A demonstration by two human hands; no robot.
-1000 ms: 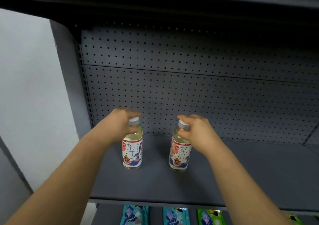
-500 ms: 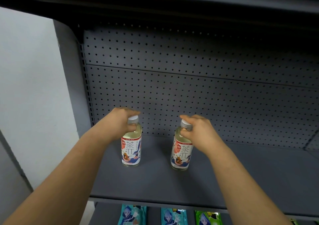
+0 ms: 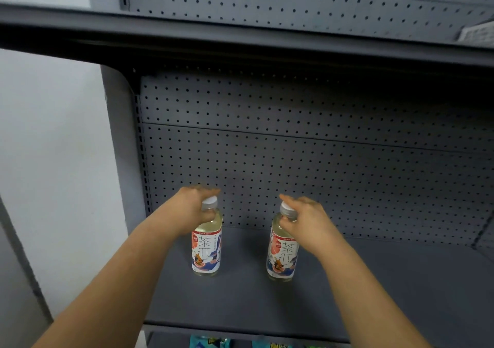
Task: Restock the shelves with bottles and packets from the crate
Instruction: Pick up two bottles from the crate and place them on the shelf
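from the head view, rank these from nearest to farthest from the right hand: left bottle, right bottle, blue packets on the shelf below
1. right bottle, gripped at its neck by the right hand.
2. left bottle, standing to the left.
3. blue packets, on the lower shelf at the frame's bottom edge.

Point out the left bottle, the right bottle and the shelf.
left bottle (image 3: pixel 206 251): head view, on its label.
right bottle (image 3: pixel 282 256): head view, on its label.
shelf (image 3: pixel 374 289): head view, on its bare surface.

I have both bare forearms stretched forward, well apart. My left hand curls in a grip. My right hand pinches likewise.
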